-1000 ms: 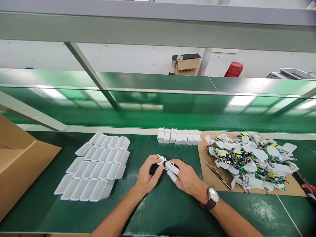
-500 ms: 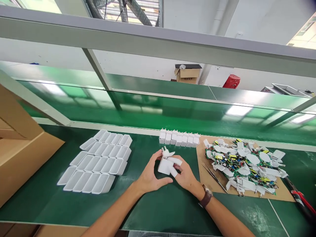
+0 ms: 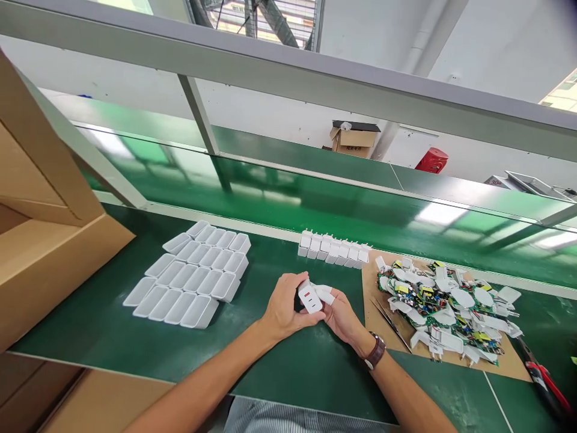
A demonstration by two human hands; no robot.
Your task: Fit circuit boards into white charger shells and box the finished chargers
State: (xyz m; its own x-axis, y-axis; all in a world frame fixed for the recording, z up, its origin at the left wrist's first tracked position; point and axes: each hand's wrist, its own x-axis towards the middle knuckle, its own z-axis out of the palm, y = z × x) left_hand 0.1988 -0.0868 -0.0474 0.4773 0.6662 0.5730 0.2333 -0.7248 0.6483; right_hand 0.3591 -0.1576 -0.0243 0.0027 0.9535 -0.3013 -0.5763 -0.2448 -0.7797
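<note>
Both of my hands hold a white charger (image 3: pixel 310 298) over the green bench. Its face with a red port and two dark slots is turned up toward me. My left hand (image 3: pixel 288 304) is closed round its left side, thumb beneath. My right hand (image 3: pixel 340 313) closes on its right side, with white coverings on some fingertips. Behind them stands a row of white chargers (image 3: pixel 333 249) with plug pins upward. To the left lie rows of open white plastic housings (image 3: pixel 184 279).
Right of my hands, a cardboard sheet (image 3: pixel 374 337) carries a heap of circuit boards with white parts (image 3: pixel 446 307) and tweezers (image 3: pixel 392 325). Red-handled pliers (image 3: pixel 543 373) lie at the far right. A large cardboard box (image 3: pixel 54 252) stands at the left. A rail (image 3: pixel 270 207) runs along the bench's back.
The charger has been turned in my hands: its plug pins showed before, and now the port face does. My left fingers have closed in round it. The camera view has shifted and tilted.
</note>
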